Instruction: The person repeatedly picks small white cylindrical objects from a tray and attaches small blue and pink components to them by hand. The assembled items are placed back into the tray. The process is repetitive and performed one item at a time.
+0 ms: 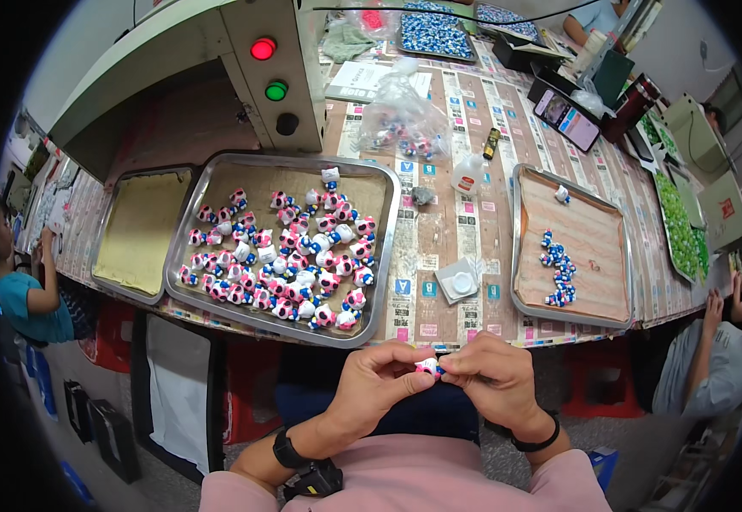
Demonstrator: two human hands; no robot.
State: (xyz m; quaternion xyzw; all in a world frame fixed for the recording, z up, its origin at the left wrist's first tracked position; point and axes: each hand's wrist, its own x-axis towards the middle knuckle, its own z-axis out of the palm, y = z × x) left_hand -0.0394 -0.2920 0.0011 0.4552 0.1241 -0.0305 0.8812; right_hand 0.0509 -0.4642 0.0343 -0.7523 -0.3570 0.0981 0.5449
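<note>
Just in front of the table's edge, both my hands are closed on one small toy figurine [427, 366]. My left hand [378, 380] pinches its white and pink head between thumb and finger. At the blue end, my right hand [496, 374] grips with its fingertips, which hide much of that part. Ahead and to the left, a metal tray [395, 222] holds many pink, white and blue figurines [290, 264]. To the right, a second metal tray [518, 247] is lined with brownish sheet and holds small blue and white pieces [561, 277] in a cluster.
Between the trays are a white bottle [468, 175], a small dark bottle [491, 143], a white square dish [459, 282] and a grey lump [422, 196]. Behind them lies a plastic bag [405, 119]. A machine housing [273, 51] with lit buttons stands left; a phone [567, 119] right. Other people sit at both sides.
</note>
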